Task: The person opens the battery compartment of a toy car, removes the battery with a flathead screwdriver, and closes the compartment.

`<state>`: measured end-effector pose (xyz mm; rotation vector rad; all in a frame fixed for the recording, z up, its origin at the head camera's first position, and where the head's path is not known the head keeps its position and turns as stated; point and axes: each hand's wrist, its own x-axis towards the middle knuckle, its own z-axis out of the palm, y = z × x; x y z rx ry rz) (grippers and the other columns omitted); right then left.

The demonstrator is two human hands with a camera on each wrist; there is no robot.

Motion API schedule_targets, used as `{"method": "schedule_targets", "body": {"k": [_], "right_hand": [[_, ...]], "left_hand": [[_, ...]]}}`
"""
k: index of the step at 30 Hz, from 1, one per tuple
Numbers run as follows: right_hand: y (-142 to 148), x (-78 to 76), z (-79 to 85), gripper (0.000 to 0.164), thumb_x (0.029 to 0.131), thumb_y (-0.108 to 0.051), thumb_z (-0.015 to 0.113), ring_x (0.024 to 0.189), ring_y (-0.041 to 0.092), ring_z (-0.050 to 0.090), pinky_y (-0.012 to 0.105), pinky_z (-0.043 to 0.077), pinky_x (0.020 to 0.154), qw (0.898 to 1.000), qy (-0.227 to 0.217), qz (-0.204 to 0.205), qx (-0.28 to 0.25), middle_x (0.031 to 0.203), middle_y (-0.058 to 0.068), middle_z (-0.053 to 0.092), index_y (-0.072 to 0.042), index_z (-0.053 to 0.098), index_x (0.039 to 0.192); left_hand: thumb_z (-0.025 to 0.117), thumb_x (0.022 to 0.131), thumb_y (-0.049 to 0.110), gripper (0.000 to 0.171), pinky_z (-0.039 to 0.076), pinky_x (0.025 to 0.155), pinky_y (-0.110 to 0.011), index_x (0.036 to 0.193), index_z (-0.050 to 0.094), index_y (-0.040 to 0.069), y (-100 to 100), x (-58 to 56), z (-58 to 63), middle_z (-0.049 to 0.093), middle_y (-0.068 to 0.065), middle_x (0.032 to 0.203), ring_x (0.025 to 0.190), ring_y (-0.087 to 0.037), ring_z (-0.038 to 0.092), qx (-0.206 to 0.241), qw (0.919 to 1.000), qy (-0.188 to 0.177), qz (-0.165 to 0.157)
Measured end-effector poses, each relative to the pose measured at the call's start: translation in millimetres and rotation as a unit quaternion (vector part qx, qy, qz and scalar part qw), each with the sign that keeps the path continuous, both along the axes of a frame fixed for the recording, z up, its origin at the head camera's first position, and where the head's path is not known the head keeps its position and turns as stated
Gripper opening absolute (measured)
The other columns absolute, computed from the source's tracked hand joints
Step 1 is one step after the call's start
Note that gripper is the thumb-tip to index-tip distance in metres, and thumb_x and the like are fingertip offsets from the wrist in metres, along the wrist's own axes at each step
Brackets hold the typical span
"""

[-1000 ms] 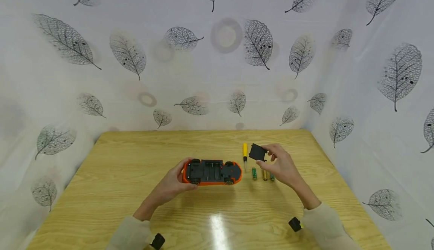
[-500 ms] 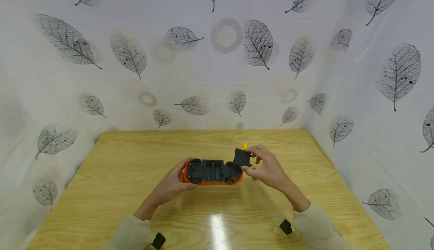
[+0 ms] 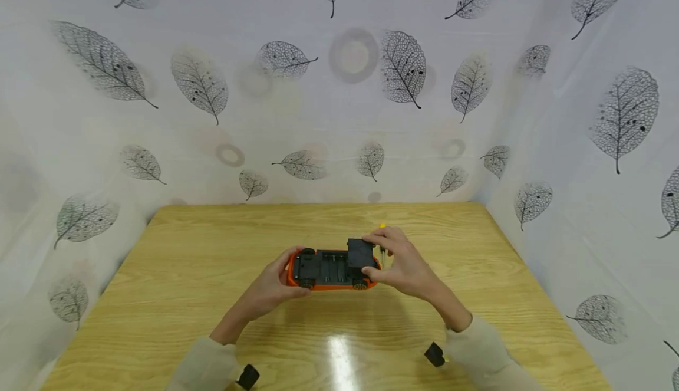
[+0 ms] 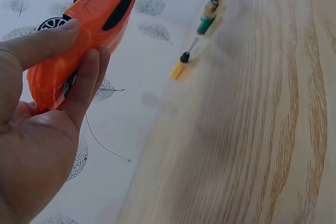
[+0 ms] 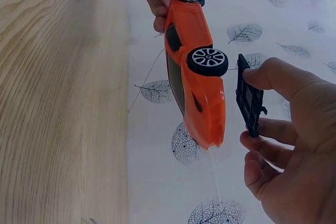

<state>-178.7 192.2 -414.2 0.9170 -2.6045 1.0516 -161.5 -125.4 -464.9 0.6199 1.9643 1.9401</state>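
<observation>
An orange toy car [image 3: 313, 268] is held underside up above the table, its battery compartment [image 3: 333, 267] uncovered and without batteries. My left hand [image 3: 267, 285] grips one end of the car, thumb on one side and fingers on the other, as the left wrist view shows. Between thumb and fingers my right hand [image 3: 405, 267] pinches a black battery cover [image 3: 360, 253] by its edges. In the head view the cover overlaps the other end of the car; the right wrist view shows a gap between the cover [image 5: 249, 98] and the car [image 5: 197, 82].
A yellow-handled screwdriver [image 4: 184, 62] lies on the wooden table [image 3: 212, 232], partly hidden behind my right hand in the head view. Several batteries [image 4: 207, 23] lie beyond it, green and gold. A leaf-print cloth [image 3: 339, 114] rises at the table's back and sides.
My right hand has carried the battery cover leftward, from beside the screwdriver to over the car's end. It now blocks the head camera's sight of the batteries. My left hand and the car stay nearly still.
</observation>
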Motion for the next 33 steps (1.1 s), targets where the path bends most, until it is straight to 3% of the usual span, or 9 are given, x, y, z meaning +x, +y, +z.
{"method": "schedule_targets", "body": {"k": [12, 19, 33], "right_hand": [[-16.3, 4.5, 4.4, 0.051, 0.087, -0.022, 0.084, 0.113, 0.026, 0.051, 0.047, 0.050, 0.092, 0.998, -0.026, 0.048, 0.036, 0.127, 0.006, 0.056, -0.006, 0.066, 0.132], [-22.4, 6.7, 7.0, 0.053, 0.087, -0.025, 0.084, 0.115, 0.025, 0.052, 0.049, 0.050, 0.092, 0.996, -0.044, 0.054, 0.050, 0.128, 0.007, 0.056, -0.007, 0.066, 0.134], [-27.9, 3.7, 6.5, 0.051, 0.087, -0.026, 0.085, 0.111, 0.023, 0.050, 0.042, 0.050, 0.087, 0.995, -0.033, 0.070, 0.064, 0.123, 0.005, 0.058, -0.006, 0.068, 0.131]], "left_hand": [[0.077, 0.088, -0.006, 0.088, 0.059, 0.091, -0.033, 0.159, 0.025, 0.000, 3.7, 0.5, 1.0, 0.036, -0.031, 0.151, 0.120, -0.031, 0.063, 0.000, 1.0000, -0.001, -0.005], [0.076, 0.089, -0.006, 0.088, 0.059, 0.091, -0.033, 0.159, 0.024, -0.001, 3.7, 0.1, 0.5, 0.036, -0.031, 0.152, 0.121, -0.031, 0.063, 0.004, 0.9999, 0.004, -0.012], [0.077, 0.090, -0.004, 0.087, 0.058, 0.093, -0.033, 0.159, 0.025, -0.001, 6.3, 1.0, 3.9, 0.034, -0.031, 0.154, 0.126, -0.037, 0.059, -0.001, 0.9999, 0.002, -0.011]]}}
